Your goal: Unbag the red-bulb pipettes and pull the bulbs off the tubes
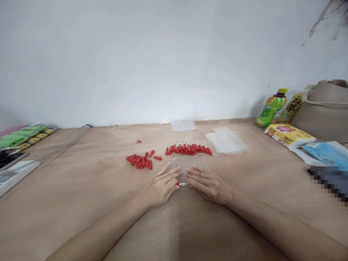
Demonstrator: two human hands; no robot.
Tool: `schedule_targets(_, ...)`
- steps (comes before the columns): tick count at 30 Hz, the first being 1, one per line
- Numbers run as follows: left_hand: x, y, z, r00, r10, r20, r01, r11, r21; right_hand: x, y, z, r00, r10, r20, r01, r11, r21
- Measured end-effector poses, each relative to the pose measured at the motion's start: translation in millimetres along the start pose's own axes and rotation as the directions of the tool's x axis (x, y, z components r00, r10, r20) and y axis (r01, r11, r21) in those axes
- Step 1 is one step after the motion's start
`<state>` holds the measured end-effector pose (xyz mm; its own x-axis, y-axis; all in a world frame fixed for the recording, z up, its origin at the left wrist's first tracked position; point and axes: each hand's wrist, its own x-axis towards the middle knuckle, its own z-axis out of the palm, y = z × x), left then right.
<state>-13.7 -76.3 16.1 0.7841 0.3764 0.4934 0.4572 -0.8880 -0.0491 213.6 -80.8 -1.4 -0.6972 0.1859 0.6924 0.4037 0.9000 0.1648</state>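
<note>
Several clear glass dropper tubes (pixel 199 159) lie side by side in a row on the table before me. My left hand (pixel 164 184) rests over the left side of the row, its fingers reaching forward. A red rubber bulb (pixel 177 183) peeks out between its thumb and fingers, mostly hidden. On the right side of the row, my right hand (pixel 210 185) lies with fingers stretched out, touching the tubes. Just beyond are several droppers with red bulbs (pixel 187 148) fitted, tubes pointing to the wall. A pile of loose red bulbs (pixel 140 160) sits left of them.
Clear plastic bags (pixel 228 141) lie at the back right, and a smaller bag (pixel 183 125) by the wall. Farther right stand a green bottle (pixel 272 108), a tissue pack (pixel 289 135) and a beige bag (pixel 326 110). A grey cable (pixel 65 145) and green rolls (pixel 24 134) are left.
</note>
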Motion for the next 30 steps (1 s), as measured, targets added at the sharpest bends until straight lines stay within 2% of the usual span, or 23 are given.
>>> schedule_targets(6,-5,-1,-2.2,0.999,0.036,-0.036,-0.035,0.999,0.036,-7,5,-3,1.0,-0.006,0.015,0.006,0.999,0.032)
schedule_targets(8,-10,-6,-3.7,0.998,-0.028,-0.062,0.031,0.998,0.046,-11,11,-2,0.997,0.064,-0.046,-0.063,0.998,0.022)
schedule_targets(9,-13,-10,-4.7,0.992,-0.091,-0.085,0.095,0.994,0.05,-14,14,-1,0.986,0.139,-0.095,-0.139,0.99,0.008)
schedule_targets(11,-16,-20,-7.4,0.957,-0.244,-0.155,0.253,0.967,0.041,-16,20,0,0.925,0.332,-0.186,-0.345,0.938,-0.042)
schedule_targets(13,-15,-32,-11.7,0.895,-0.383,-0.228,0.397,0.918,0.019,-17,24,-1,0.834,0.502,-0.228,-0.538,0.832,-0.137)
schedule_targets(15,-13,-45,-18.2,0.832,-0.488,-0.263,0.51,0.86,0.021,-16,27,-3,0.75,0.615,-0.242,-0.661,0.708,-0.248)
schedule_targets(17,-10,-57,-26.0,0.783,-0.576,-0.234,0.602,0.796,0.054,-16,29,-6,0.681,0.694,-0.236,-0.729,0.607,-0.316)
schedule_targets(19,-8,-68,-33.5,0.741,-0.653,-0.158,0.669,0.738,0.087,-16,30,-9,0.624,0.758,-0.189,-0.765,0.542,-0.348)
schedule_targets(23,0,-80,-41.3,0.657,-0.754,-0.009,0.75,0.653,0.102,-17,31,-11,0.554,0.823,-0.123,-0.791,0.475,-0.386)
schedule_targets(25,5,-80,-40.2,0.65,-0.759,0.034,0.75,0.649,0.13,-17,31,-11,0.542,0.831,-0.123,-0.793,0.458,-0.401)
schedule_targets(30,10,-77,-29.4,0.666,-0.743,0.067,0.696,0.652,0.301,-16,30,-11,0.544,0.833,-0.1,-0.786,0.465,-0.407)
